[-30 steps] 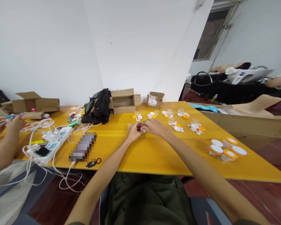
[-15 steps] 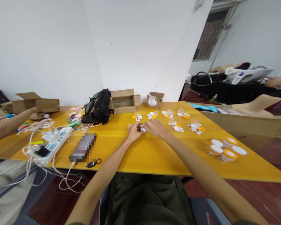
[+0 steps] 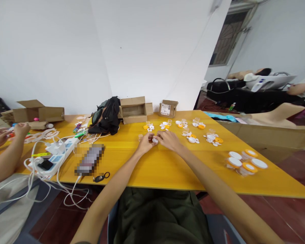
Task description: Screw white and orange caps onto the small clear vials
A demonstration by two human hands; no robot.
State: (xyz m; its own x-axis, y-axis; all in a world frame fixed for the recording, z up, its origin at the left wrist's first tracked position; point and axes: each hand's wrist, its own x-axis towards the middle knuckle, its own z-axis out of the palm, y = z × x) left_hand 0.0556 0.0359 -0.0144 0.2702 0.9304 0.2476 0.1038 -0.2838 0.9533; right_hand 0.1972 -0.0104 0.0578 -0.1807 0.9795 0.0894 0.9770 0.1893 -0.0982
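Observation:
Close together over the table, both of my hands are at a small white-and-clear plastic part [image 3: 155, 140]. My left hand [image 3: 145, 143] pinches it from the left, fingers curled. From the other side my right hand [image 3: 169, 139] has its bent fingertips on the part; exactly how they grip it is hidden. A small clear cup [image 3: 140, 137] stands just left of my left hand. Beyond my hands lie sets of loose parts: white discs [image 3: 164, 124], orange rings [image 3: 167, 127] and clear cups [image 3: 169, 122]. Several lidded clear jars [image 3: 249, 167] with white and orange tops stand to the right.
At left are a power strip [image 3: 63, 154] with tangled white cables, a phone [image 3: 90, 159] and a key fob [image 3: 99, 178]. A black bag [image 3: 108, 117] and open cardboard boxes [image 3: 134, 110] line the wall. Another person's hands [image 3: 21, 129] work at the far left.
My hands stay in nearly the same place, with the right fingers shifted slightly around the part. At far left, the other person's arm has drawn back from the box, and both their hands show.

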